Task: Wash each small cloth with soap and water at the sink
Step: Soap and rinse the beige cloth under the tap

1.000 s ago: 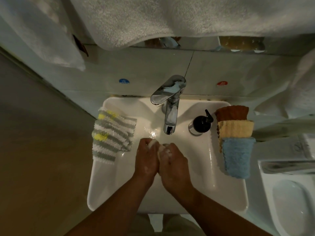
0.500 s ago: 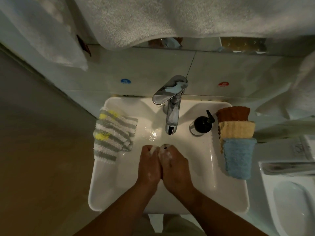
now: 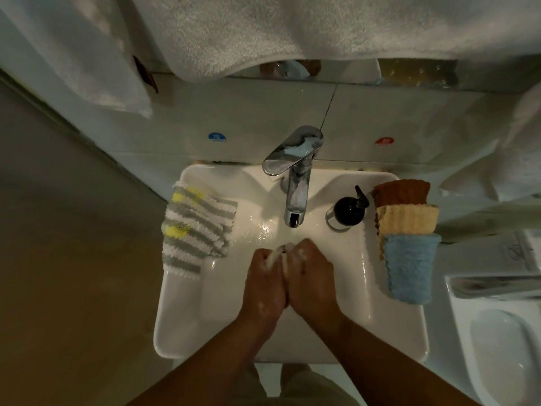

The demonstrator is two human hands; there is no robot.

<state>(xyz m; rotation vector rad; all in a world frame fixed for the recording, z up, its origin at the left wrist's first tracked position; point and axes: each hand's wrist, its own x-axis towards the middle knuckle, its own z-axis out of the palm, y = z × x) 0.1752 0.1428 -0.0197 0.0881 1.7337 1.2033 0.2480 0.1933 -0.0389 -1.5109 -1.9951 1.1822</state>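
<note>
Over the white sink [image 3: 187, 323], just below the chrome tap [image 3: 295, 183], my left hand [image 3: 265, 285] and my right hand [image 3: 310, 279] press together, knuckles up, with suds on them. Both are closed on a small pale cloth [image 3: 273, 256]; only a strip of it shows between the fingers. A grey, white and yellow striped cloth [image 3: 196, 227] lies on the sink's left rim. On the right rim lie a brown cloth [image 3: 402, 192], a yellow cloth [image 3: 407, 219] and a blue cloth [image 3: 409, 268], overlapping. A black soap pump bottle [image 3: 349, 210] stands right of the tap.
Large white towels [image 3: 292, 33] hang above the sink, and another [image 3: 96, 54] hangs at the upper left. A white toilet [image 3: 503, 347] stands to the right of the sink. Blue and red stickers mark the tiled wall behind the tap.
My hands have slid a little toward me from under the tap while rubbing the cloth together. The cloths on the rims have not moved.
</note>
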